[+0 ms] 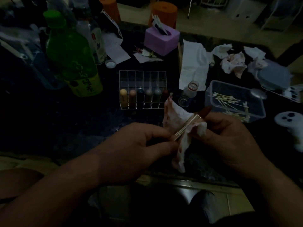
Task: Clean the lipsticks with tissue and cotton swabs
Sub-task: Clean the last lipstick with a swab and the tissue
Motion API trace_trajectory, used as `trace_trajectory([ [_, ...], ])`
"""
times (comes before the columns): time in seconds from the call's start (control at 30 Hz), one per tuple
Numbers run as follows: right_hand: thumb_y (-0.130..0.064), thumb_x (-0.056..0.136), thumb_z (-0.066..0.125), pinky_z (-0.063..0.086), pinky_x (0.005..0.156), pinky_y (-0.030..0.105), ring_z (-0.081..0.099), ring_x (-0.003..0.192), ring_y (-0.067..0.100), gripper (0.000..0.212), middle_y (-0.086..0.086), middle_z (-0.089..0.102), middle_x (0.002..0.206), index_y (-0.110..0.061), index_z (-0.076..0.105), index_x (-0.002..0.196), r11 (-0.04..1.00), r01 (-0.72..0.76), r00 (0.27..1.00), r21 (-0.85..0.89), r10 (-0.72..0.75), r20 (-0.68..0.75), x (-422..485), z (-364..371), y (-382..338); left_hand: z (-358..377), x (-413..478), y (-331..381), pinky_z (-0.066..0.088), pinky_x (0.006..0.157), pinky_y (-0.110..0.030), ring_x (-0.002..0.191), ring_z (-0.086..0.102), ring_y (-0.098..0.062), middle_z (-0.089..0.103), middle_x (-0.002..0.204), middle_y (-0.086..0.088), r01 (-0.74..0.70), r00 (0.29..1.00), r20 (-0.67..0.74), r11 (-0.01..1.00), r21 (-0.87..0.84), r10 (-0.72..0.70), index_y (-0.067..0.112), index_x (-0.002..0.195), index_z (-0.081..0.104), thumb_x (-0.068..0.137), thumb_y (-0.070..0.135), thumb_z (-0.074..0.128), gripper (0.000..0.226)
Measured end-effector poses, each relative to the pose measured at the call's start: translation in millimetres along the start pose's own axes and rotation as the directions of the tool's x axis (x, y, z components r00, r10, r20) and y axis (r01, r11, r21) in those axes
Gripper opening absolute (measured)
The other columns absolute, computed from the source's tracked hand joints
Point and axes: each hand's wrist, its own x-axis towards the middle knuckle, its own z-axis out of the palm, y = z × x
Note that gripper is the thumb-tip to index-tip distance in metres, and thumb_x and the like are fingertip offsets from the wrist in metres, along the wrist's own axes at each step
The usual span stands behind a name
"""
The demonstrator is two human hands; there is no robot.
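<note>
Fingers of our left hand pinch the lipstick base. Our right hand grips the stained tissue against its tube, above the counter edge.

A dark table carries a green bottle, clear lipstick rack, swab tub and purple tissue box.

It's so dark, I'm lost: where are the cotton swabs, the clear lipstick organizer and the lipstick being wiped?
cotton swabs (224, 98), head view, middle of the pile
clear lipstick organizer (142, 77), head view, empty rear compartments
lipstick (188, 125), head view, shiny tube
</note>
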Motion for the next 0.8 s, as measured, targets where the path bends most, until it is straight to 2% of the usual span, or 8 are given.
trace_trajectory([
  [0.07, -0.045, 0.072, 0.081, 0.056, 0.079, 0.031, 0.072, 0.092, 0.029, 0.045, 0.016, 0.075, 0.097, -0.009, 0.076, 0.099, 1.0, -0.005, 1.0, -0.019, 0.005, 0.001, 0, 1, 1, 2, 0, 1, 0.059, 0.075, -0.03, 0.079, 0.07, -0.003, 0.075, 0.084, 0.014, -0.029, 0.989, -0.141, 0.997, 0.073, 0.039, 0.027, 0.086, 0.075, 0.081, 0.031, 0.076, 0.006],
  [0.2, -0.042, 0.074, 0.08, 0.055, 0.076, 0.037, 0.072, 0.084, 0.03, 0.045, 0.018, 0.074, 0.092, -0.005, 0.073, 0.098, 1.0, -0.009, 1.0, -0.026, 0.008, -0.009, 0, 4, 2, 14, -2, 4, 0.043, 0.052, -0.008, 0.061, 0.062, 0.005, 0.068, 0.072, 0.021, -0.033, 0.947, -0.318, 0.997, 0.07, 0.054, 0.027, 0.073, 0.061, 0.067, 0.028, 0.086, 0.026],
  [0.4, -0.033, 0.074, 0.074, 0.055, 0.073, 0.03, 0.073, 0.08, 0.024, 0.021, 0.012, 0.076, 0.086, -0.015, 0.078, 0.084, 0.993, -0.012, 0.999, -0.116, 0.005, -0.054, 1, 5, 2, 19, 0, -1, 0.042, 0.052, -0.006, 0.063, 0.061, 0.007, 0.067, 0.071, 0.025, -0.007, 0.941, -0.338, 0.997, 0.083, 0.035, 0.029, 0.075, 0.06, 0.075, 0.02, 0.083, 0.024],
  [0.53, -0.029, 0.069, 0.071, 0.055, 0.074, 0.025, 0.073, 0.084, 0.02, 0.014, 0.005, 0.076, 0.088, -0.021, 0.08, 0.077, 0.993, -0.006, 0.995, -0.119, -0.006, -0.1, 3, 2, -6, 7, 2, -4, 0.051, 0.057, -0.017, 0.065, 0.067, -0.002, 0.073, 0.076, 0.012, -0.034, 0.951, -0.307, 0.999, 0.014, 0.036, 0.027, 0.084, 0.071, 0.08, 0.027, 0.079, 0.009],
  [0.6, -0.027, 0.068, 0.071, 0.055, 0.071, 0.023, 0.073, 0.081, 0.016, 0.01, 0.001, 0.076, 0.085, -0.022, 0.079, 0.071, 0.99, 0.021, 0.994, -0.136, -0.035, -0.104, 4, -1, -9, 2, 2, -2, 0.057, 0.064, -0.026, 0.072, 0.071, -0.008, 0.075, 0.079, 0.009, -0.056, 0.952, -0.304, 0.998, -0.024, 0.046, 0.027, 0.087, 0.074, 0.075, 0.039, 0.075, 0.018],
  [0.7, -0.03, 0.065, 0.072, 0.054, 0.065, 0.019, 0.071, 0.071, 0.012, 0.008, 0.003, 0.076, 0.077, -0.024, 0.078, 0.067, 0.982, 0.01, 0.991, -0.187, -0.035, -0.131, 2, -8, -16, -2, 2, 2, 0.054, 0.063, -0.017, 0.07, 0.069, -0.003, 0.076, 0.079, 0.009, -0.081, 0.947, -0.319, 0.99, -0.115, 0.04, 0.026, 0.089, 0.076, 0.074, 0.04, 0.068, 0.022],
  [0.77, -0.036, 0.065, 0.077, 0.055, 0.061, 0.021, 0.07, 0.066, 0.012, 0.011, 0.003, 0.075, 0.074, -0.025, 0.076, 0.067, 0.957, 0.003, 0.998, -0.29, -0.021, -0.06, -1, -21, -31, -5, 4, 1, 0.049, 0.057, -0.014, 0.062, 0.063, -0.005, 0.074, 0.073, 0.007, -0.075, 0.937, -0.35, 0.977, -0.2, 0.0, 0.023, 0.084, 0.077, 0.078, 0.041, 0.064, 0.023],
  [0.8, -0.042, 0.067, 0.079, 0.056, 0.06, 0.024, 0.07, 0.065, 0.014, 0.015, 0.003, 0.075, 0.074, -0.027, 0.075, 0.069, 0.9, 0.0, 1.0, -0.436, -0.005, -0.01, -4, -31, -38, -7, 5, -1, 0.048, 0.056, -0.016, 0.061, 0.061, -0.009, 0.073, 0.072, 0.005, -0.074, 0.931, -0.363, 0.964, -0.256, -0.025, 0.021, 0.081, 0.077, 0.079, 0.043, 0.063, 0.026],
])
